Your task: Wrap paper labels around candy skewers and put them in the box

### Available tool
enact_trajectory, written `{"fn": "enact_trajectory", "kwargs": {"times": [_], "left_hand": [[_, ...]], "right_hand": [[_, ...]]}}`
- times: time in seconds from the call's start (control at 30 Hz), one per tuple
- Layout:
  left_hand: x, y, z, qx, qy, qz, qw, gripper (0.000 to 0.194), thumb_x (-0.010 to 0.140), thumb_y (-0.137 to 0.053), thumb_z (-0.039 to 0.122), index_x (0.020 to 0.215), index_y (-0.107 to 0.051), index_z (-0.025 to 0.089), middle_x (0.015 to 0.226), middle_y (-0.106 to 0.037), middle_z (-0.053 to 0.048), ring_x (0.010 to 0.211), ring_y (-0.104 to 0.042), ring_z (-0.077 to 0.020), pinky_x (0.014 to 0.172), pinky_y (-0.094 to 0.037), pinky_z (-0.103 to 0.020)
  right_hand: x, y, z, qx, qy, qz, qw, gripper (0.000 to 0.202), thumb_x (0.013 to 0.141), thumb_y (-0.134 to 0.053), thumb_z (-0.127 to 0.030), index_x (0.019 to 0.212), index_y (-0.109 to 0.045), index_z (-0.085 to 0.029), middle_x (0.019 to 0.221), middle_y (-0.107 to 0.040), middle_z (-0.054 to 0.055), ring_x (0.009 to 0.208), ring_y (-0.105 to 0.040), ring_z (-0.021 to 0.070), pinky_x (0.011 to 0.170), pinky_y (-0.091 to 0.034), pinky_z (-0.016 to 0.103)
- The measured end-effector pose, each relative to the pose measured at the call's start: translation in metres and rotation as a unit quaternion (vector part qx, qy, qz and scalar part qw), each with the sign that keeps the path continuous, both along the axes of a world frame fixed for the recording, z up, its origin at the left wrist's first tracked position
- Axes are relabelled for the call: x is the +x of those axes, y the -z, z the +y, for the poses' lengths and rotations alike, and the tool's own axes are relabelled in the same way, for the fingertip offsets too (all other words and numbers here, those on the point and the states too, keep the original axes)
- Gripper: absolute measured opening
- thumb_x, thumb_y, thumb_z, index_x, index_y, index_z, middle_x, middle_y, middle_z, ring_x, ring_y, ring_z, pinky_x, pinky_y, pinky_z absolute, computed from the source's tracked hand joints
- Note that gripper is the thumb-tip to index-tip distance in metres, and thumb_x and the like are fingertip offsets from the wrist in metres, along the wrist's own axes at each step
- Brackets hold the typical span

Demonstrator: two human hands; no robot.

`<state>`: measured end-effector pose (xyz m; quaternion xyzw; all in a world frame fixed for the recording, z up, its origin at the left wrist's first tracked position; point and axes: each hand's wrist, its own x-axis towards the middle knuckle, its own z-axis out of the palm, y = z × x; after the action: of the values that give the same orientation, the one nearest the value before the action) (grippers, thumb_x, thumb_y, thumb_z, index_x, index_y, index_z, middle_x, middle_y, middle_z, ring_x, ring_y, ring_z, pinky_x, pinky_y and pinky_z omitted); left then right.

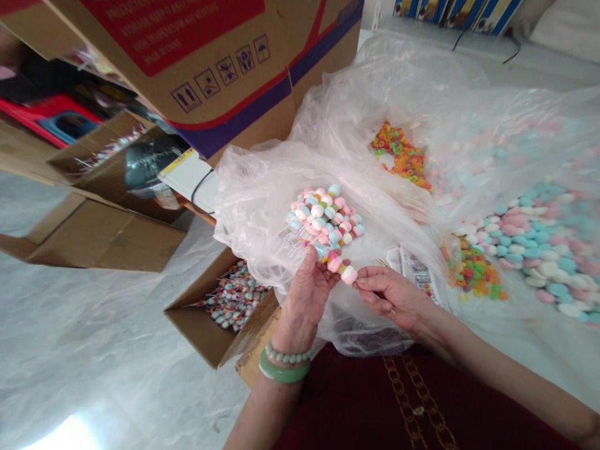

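Between my two hands is a short skewer of pink, white and blue candies (334,262). My left hand (307,290), with a green bangle and a beaded bracelet at its wrist, has its fingers closed round the skewer's left part. The fingertips of my right hand (382,292) pinch its lower right end beside a white candy. Just above my hands, a pile of similar candy skewers (323,212) lies on clear plastic sheeting (262,187). Loose ring candies (475,272) and a large heap of pastel candies (529,237) lie to the right.
A large printed carton (225,81) stands at the upper left. An open box of finished skewers (234,297) sits low at the left, near other cardboard boxes (94,228). More orange ring candies (400,156) lie further back, under plastic.
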<state>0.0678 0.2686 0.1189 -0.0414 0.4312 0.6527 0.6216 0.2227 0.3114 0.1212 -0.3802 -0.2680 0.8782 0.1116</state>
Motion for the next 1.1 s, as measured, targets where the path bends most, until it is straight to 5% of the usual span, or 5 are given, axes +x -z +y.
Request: {"fn": "enact_trajectory", "kwargs": {"times": [0.37, 0.57, 0.67, 0.8, 1.1], "left_hand": [[-0.011, -0.004, 0.006, 0.029, -0.059, -0.014, 0.998, 0.026, 0.098, -0.039, 0.024, 0.098, -0.062, 0.011, 0.082, -0.067, -0.007, 0.074, -0.067, -0.0172, 0.067, -0.055, -0.027], [0.006, 0.002, 0.003, 0.076, -0.09, 0.058, 0.991, 0.018, 0.091, -0.054, 0.024, 0.105, -0.061, 0.015, 0.094, -0.067, -0.006, 0.078, -0.066, -0.0164, 0.074, -0.054, -0.029], [0.014, 0.0, 0.003, 0.077, -0.093, 0.062, 0.991, 0.02, 0.089, -0.058, 0.029, 0.104, -0.062, 0.016, 0.093, -0.067, -0.005, 0.08, -0.066, -0.0171, 0.079, -0.053, -0.032], [0.012, -0.006, 0.003, 0.057, -0.069, 0.013, 0.996, 0.024, 0.091, -0.054, 0.036, 0.104, -0.062, 0.016, 0.092, -0.067, -0.006, 0.086, -0.066, -0.0193, 0.081, -0.053, -0.034], [0.011, -0.001, 0.0, 0.044, -0.089, 0.054, 0.994, 0.014, 0.082, -0.067, 0.019, 0.094, -0.066, 0.013, 0.086, -0.067, -0.005, 0.079, -0.065, -0.0152, 0.08, -0.054, -0.03]], "right_hand": [[-0.001, -0.004, 0.005, 0.032, -0.005, -0.051, 0.998, 0.021, 0.064, -0.07, -0.03, 0.072, -0.058, -0.014, 0.046, -0.045, -0.007, 0.033, -0.023, 0.0017, 0.034, -0.008, 0.019], [-0.004, -0.001, -0.003, 0.176, -0.006, -0.135, 0.975, 0.015, 0.071, -0.062, -0.031, 0.069, -0.057, -0.017, 0.047, -0.048, -0.006, 0.038, -0.03, 0.0061, 0.038, -0.017, 0.021], [-0.004, 0.001, -0.009, 0.367, -0.037, -0.199, 0.908, 0.016, 0.08, -0.053, -0.027, 0.066, -0.056, -0.02, 0.052, -0.051, -0.003, 0.049, -0.042, 0.0105, 0.049, -0.03, 0.024], [0.002, 0.004, -0.015, 0.612, -0.085, -0.264, 0.741, 0.02, 0.091, -0.045, -0.025, 0.077, -0.06, -0.021, 0.065, -0.058, 0.002, 0.062, -0.05, 0.0156, 0.058, -0.03, 0.029], [0.008, 0.003, -0.022, 0.773, -0.161, -0.271, 0.55, 0.025, 0.093, -0.039, -0.014, 0.083, -0.061, -0.018, 0.069, -0.06, 0.007, 0.064, -0.051, 0.0187, 0.058, -0.025, 0.033]]}}
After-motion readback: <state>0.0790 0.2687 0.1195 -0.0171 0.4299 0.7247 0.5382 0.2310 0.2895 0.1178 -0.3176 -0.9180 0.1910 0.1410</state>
